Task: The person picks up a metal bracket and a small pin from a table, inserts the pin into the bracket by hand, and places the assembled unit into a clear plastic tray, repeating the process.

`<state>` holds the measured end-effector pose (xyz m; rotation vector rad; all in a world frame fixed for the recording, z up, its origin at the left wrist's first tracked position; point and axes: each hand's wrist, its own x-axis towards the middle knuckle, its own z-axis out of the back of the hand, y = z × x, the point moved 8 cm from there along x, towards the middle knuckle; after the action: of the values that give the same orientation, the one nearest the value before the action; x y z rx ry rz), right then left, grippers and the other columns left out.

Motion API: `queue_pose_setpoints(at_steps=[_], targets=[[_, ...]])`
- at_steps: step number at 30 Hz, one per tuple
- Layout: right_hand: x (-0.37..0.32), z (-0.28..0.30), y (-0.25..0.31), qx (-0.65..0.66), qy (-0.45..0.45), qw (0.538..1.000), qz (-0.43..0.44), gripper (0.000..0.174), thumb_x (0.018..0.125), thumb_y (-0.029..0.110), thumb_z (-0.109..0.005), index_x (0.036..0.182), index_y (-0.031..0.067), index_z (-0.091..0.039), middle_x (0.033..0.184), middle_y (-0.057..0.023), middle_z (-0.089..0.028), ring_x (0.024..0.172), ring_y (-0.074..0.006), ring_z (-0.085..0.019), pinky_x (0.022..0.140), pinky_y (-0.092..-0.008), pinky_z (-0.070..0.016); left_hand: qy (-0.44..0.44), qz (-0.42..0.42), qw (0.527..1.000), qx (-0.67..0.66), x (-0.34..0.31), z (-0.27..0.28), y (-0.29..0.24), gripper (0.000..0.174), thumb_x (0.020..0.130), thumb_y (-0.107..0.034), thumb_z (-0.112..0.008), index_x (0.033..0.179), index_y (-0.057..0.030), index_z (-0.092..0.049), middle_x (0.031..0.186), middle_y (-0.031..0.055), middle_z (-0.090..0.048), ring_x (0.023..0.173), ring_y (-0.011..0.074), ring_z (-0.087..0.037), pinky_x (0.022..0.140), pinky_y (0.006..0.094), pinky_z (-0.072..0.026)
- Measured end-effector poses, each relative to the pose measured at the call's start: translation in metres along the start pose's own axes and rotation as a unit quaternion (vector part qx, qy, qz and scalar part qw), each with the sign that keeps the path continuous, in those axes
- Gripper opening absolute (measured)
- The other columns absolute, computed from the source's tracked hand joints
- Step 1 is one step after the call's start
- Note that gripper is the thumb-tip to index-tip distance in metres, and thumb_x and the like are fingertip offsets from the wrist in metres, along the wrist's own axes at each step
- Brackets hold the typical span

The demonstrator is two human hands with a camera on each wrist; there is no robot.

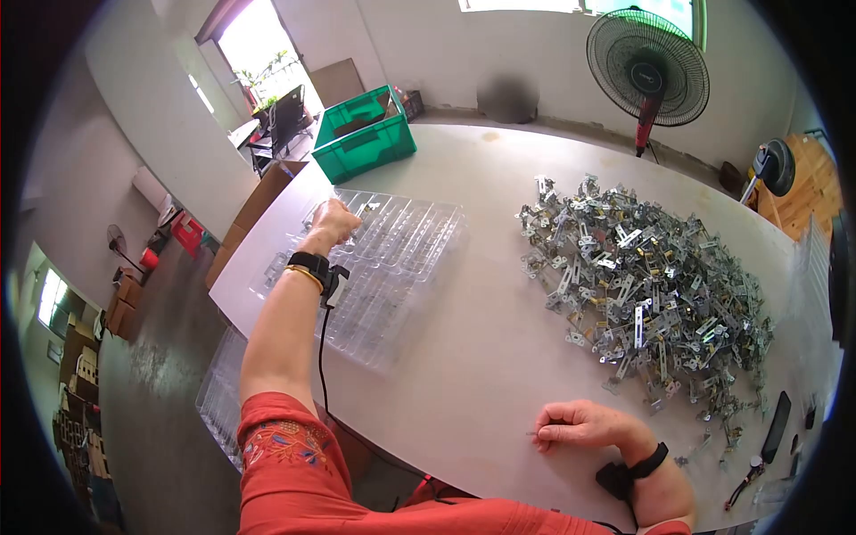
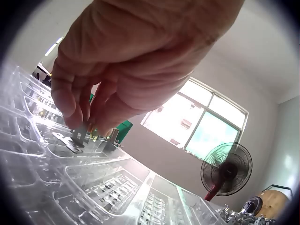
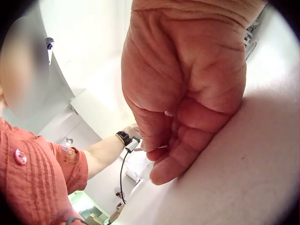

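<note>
My left hand [image 1: 332,223] is over the far left part of a clear plastic compartment tray [image 1: 406,278]. Between its thumb and fingers it pinches a small flat metal bracket [image 2: 80,134], low inside one compartment in the left wrist view. Rows of similar metal parts [image 2: 112,191] lie in nearby compartments. My right hand [image 1: 575,423] rests on the white table by its front edge, fingers curled. A thin metal piece [image 3: 138,149] pokes out from its fingertips; the rest of it is hidden by the fingers.
A large heap of metal brackets [image 1: 642,285] covers the table's right side. At the far left edge stands a green crate [image 1: 366,152]. More clear trays [image 1: 218,392] are below the table's left edge. A black phone-like object [image 1: 777,426] lies at the right.
</note>
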<state>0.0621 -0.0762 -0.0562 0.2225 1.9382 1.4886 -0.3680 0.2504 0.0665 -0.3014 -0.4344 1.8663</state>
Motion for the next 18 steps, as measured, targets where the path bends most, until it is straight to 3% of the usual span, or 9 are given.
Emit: queue_pose_setpoints(at_steps=[5,7,11,13,17,18], targets=[[-0.001,0.0,0.003,0.008,-0.001,1.0,-0.004,0.019,0.103,0.02,-0.059,0.107,0.0018,-0.065,0.098,-0.0042,-0.072,0.094,-0.0119,-0.068,0.087,-0.0286,-0.0536,0.02,-0.009,0.999,0.037,0.006,-0.01,-0.003,0.016,0.074,-0.016,-0.073,0.064,-0.0036,-0.069,0.059,0.0113,-0.067,0.056,0.0224,-0.068,0.063,0.0352,-0.0563],[-0.001,0.001,0.002,0.021,-0.001,1.0,-0.006,0.019,0.103,0.019,-0.059,0.107,0.0017,-0.065,0.099,-0.0044,-0.072,0.094,-0.012,-0.068,0.087,-0.0285,-0.0538,0.033,-0.021,0.996,0.076,0.013,-0.017,-0.002,0.021,0.076,-0.02,-0.079,0.075,-0.0013,-0.07,0.063,0.0095,-0.067,0.053,0.0175,-0.066,0.051,0.0319,-0.0548],[-0.002,0.001,0.003,0.022,-0.005,1.0,-0.008,0.019,0.103,0.02,-0.058,0.107,0.0016,-0.065,0.099,-0.0044,-0.072,0.094,-0.012,-0.068,0.087,-0.0284,-0.054,-0.013,-0.049,0.992,0.114,0.024,-0.022,0.0,0.02,0.075,-0.017,-0.08,0.072,-0.0001,-0.069,0.062,0.0099,-0.066,0.053,0.0184,-0.065,0.051,0.0327,-0.0553],[-0.002,0.001,0.005,0.018,-0.007,1.0,-0.007,0.019,0.103,0.019,-0.058,0.107,0.0015,-0.065,0.098,-0.0045,-0.072,0.094,-0.0121,-0.068,0.087,-0.0284,-0.0539,0.038,0.012,0.997,0.064,0.005,-0.021,-0.005,0.019,0.075,-0.015,-0.076,0.079,0.0028,-0.072,0.069,0.016,-0.071,0.063,0.0256,-0.071,0.067,0.0363,-0.0582],[-0.002,0.001,0.0,0.026,-0.008,1.0,-0.008,0.02,0.103,0.02,-0.058,0.108,0.0013,-0.065,0.098,-0.0046,-0.072,0.095,-0.0121,-0.068,0.088,-0.0281,-0.0537,0.036,0.021,0.996,0.076,0.005,-0.026,-0.007,0.02,0.076,-0.014,-0.075,0.083,0.005,-0.072,0.072,0.0181,-0.071,0.067,0.0264,-0.072,0.069,0.0368,-0.0585],[-0.001,0.001,0.001,0.015,-0.007,1.0,-0.003,0.02,0.103,0.02,-0.058,0.108,0.0014,-0.065,0.098,-0.0045,-0.072,0.095,-0.0119,-0.068,0.088,-0.028,-0.0536,0.028,0.008,0.996,0.079,0.011,-0.028,-0.004,0.02,0.073,-0.013,-0.079,0.077,0.0038,-0.069,0.07,0.0156,-0.07,0.061,0.024,-0.07,0.059,0.0352,-0.0576]])
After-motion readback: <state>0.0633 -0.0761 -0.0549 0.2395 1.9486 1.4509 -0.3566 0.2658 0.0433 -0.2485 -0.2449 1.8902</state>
